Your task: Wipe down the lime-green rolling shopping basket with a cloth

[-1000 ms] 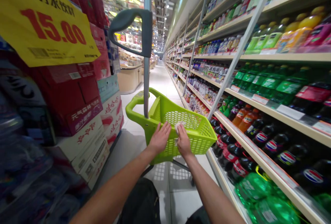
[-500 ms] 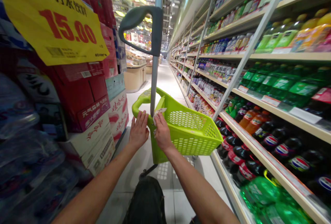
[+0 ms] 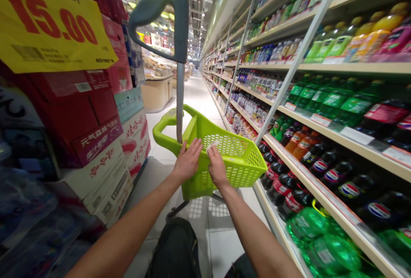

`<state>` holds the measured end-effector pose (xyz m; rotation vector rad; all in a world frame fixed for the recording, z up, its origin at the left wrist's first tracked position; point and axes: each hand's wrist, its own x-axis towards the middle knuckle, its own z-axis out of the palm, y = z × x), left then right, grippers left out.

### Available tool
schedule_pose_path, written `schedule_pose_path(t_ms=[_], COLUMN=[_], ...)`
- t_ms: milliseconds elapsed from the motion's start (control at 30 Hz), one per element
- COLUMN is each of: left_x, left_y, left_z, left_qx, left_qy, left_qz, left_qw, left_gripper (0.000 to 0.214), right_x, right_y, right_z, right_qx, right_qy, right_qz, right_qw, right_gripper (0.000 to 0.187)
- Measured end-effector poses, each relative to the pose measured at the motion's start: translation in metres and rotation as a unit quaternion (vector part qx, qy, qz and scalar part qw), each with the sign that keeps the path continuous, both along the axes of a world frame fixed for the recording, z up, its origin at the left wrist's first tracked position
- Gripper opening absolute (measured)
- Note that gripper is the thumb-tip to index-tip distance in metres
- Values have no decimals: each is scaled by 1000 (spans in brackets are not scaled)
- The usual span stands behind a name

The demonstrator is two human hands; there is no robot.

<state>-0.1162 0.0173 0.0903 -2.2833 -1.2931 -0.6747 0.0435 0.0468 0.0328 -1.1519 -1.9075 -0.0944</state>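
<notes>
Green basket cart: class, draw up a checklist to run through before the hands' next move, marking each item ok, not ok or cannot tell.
1. Left hand on the basket's near side: ok, fairly flat.
2. Right hand gripping the white tissue: ok.
3. Tissue in one piece: cannot tell; the hand covers part.
4. Basket upright: ok.
5. Grey handle up on its pole: ok.
6. Wheels braked: cannot tell.
</notes>
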Motion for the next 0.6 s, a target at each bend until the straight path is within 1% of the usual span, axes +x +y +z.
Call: schedule_pose_path(t_ms=[100,200,300,400,467,567,600], left_x=[6,5,3,2,3,7,9], left_y=[7,11,13,18,22,28,30], left_z=[4,5,3,1,0,0,0], left_qx=[-28,-31,-28,-25,-25,-31,-31], left_qy=[-5,-17,-31,-42,-47,-51,-51], left_qz=[23,7,-19,-25,-21,-18,-17], left_qw=[999,999,999,999,998,998,998], left_gripper=[46,43,43,43,43,42,43], right_x=[33,64,74,87,113,167,181], right_y=[4,1,-5,-12,-20,-38,-44], right_z=[-8,-17,-23,-30,-36,-47,-51], right_qx=[-23,-31,-23,-15,-5,17,25], right_qy=[0,-4,-16,-30,-31,-14,-5], right_qz=[-49,-64,-69,-95,-135,-210,-236], right_qw=[999,997,997,995,990,977,971], right_gripper=[58,61,62,62,61,59,60])
